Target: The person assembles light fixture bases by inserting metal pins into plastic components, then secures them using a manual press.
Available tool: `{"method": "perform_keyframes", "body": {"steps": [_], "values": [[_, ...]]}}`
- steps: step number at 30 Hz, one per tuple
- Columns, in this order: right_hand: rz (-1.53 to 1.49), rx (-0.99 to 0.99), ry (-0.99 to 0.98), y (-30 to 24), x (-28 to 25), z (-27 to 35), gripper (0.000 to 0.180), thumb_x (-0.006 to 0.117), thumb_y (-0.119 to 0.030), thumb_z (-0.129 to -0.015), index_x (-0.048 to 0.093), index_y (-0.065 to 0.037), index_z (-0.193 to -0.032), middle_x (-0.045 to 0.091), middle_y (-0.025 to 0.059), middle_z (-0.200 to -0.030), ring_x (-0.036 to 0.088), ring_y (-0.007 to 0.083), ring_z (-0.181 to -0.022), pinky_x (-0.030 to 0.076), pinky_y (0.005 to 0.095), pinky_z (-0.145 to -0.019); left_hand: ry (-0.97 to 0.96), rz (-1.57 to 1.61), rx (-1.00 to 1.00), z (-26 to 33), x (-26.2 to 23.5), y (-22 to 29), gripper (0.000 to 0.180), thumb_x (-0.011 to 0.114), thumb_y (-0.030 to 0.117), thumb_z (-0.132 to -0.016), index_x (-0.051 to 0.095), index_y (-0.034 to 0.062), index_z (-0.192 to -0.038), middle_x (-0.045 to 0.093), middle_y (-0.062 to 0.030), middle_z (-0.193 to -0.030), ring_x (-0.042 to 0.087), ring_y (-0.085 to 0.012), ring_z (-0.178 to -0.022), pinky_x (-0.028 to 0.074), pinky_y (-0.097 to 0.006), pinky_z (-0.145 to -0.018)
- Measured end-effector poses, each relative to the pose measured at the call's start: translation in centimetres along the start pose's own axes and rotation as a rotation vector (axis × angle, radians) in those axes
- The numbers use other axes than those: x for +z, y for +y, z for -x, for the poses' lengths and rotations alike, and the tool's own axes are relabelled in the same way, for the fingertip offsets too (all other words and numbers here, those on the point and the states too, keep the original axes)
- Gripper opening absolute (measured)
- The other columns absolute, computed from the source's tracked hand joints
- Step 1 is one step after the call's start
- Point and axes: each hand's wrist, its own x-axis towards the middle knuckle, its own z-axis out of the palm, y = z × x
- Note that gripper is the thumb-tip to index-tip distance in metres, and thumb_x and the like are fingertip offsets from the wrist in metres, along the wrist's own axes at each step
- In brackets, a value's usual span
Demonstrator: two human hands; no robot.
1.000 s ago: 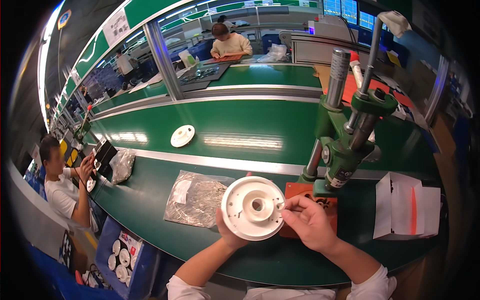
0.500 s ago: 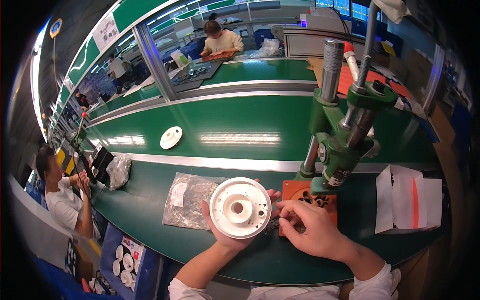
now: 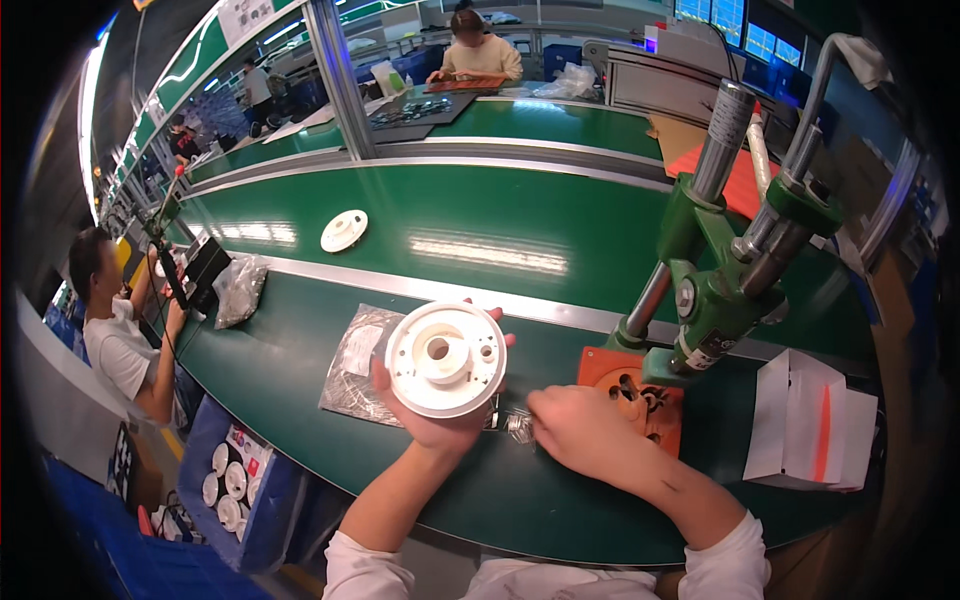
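Note:
My left hand [image 3: 442,432] holds up a round white plastic part [image 3: 424,385] with a raised hub and a hole in its centre. Its fingers show behind the far right rim. Beside it, my right hand [image 3: 580,425] reaches down to a small heap of thin metal pins [image 3: 519,426] on the dark green bench. Those fingers are bent together at the heap's edge; what they pinch is hidden. Behind the white part, partly covered, lies a clear plastic bag [image 3: 355,375] full of similar thin metal pieces.
A green hand press [image 3: 700,300] stands over an orange fixture plate [image 3: 665,425] at right. An open white box [image 3: 810,420] is beyond it. Another white disc [image 3: 344,231] lies on the green conveyor belt [image 3: 580,215]. A co-worker [image 3: 125,340] sits at left, near a blue bin [image 3: 290,490].
My right hand has moved down and left to the pins, its fingers drawing together. The white part has shifted left and up in view. The whole view has also turned somewhat.

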Motion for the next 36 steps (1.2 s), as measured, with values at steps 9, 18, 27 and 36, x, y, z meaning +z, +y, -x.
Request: {"method": "perform_keyframes", "body": {"steps": [9,18,27,36], "values": [[0.043,-0.025,-0.294,1.2,1.4,-2.0,0.015,0.069,-0.008,-0.088,0.073,-0.002,-0.102,0.072,0.0173,-0.092,0.071,0.0392,-0.088,0.058,0.0481,-0.08,0.084,0.063,-0.077,0.1,-0.6,-0.9,0.113,0.033,0.09,-0.088,0.043,-0.001,-0.155,0.054,-0.0343,-0.147,0.064,-0.0467,-0.126,0.056,-0.051,-0.104],[-0.375,0.113,0.046,-2.2,-5.2,1.8,0.017,0.07,0.0,-0.091,0.074,-0.003,-0.107,0.072,0.0091,-0.092,0.07,0.0185,-0.069,0.055,0.0292,-0.062,0.002,0.064,-0.098,0.4,0.0,-1.5,0.113,0.036,0.089,-0.088,0.041,-0.0028,-0.155,0.052,-0.0259,-0.151,0.052,-0.049,-0.139,0.051,-0.064,-0.11],[-0.578,-0.022,0.297,-2.3,-6.7,3.7,0.02,0.077,0.003,-0.084,0.079,-0.002,-0.103,0.077,0.0084,-0.099,0.072,0.0139,-0.078,0.057,0.0256,-0.067,-0.132,-0.099,-0.372,1.9,0.1,-2.2,0.133,0.044,0.1,-0.074,0.032,0.0004,-0.161,0.045,-0.0262,-0.156,0.052,-0.0541,-0.136,0.053,-0.065,-0.107],[-0.521,-0.108,0.318,-1.7,-7.0,4.1,0.024,0.077,0.006,-0.085,0.08,-0.002,-0.107,0.079,0.0119,-0.099,0.076,0.021,-0.081,0.06,0.0309,-0.081,-0.262,-0.285,-0.517,2.5,0.8,-1.5,0.14,0.04,0.103,-0.068,0.03,-0.0002,-0.162,0.041,-0.0325,-0.157,0.052,-0.0525,-0.138,0.046,-0.06,-0.116]]}}
